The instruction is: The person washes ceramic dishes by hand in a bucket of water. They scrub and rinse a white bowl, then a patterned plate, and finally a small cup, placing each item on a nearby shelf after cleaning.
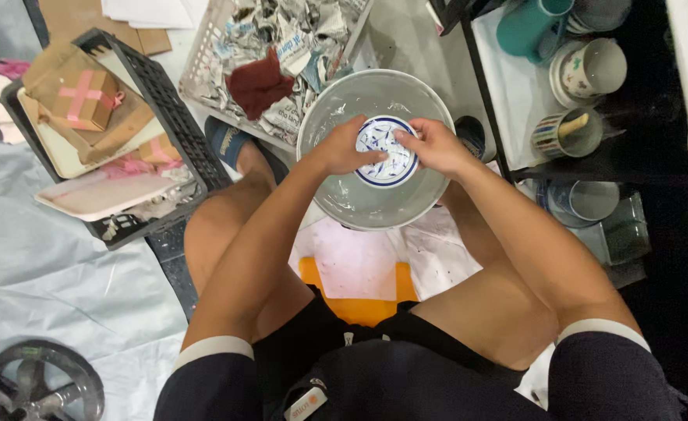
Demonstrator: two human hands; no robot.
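A small white dish with blue pattern (387, 156) is held over a large grey basin (375, 93) of cloudy water. My left hand (342, 148) grips the dish's left edge, fingers lying across its face. My right hand (436, 146) holds its right edge, thumb on the rim. Both hands sit inside the basin, between my knees. I am seated on an orange stool (357, 304).
A white basket (211, 47) of crumpled newspaper with a dark red cloth (259, 82) stands behind the basin. A black crate (160, 101) with cardboard and trays is at left. Mugs (589, 70) and glasses (593, 201) sit on a white tray at right. A fan (40, 386) lies lower left.
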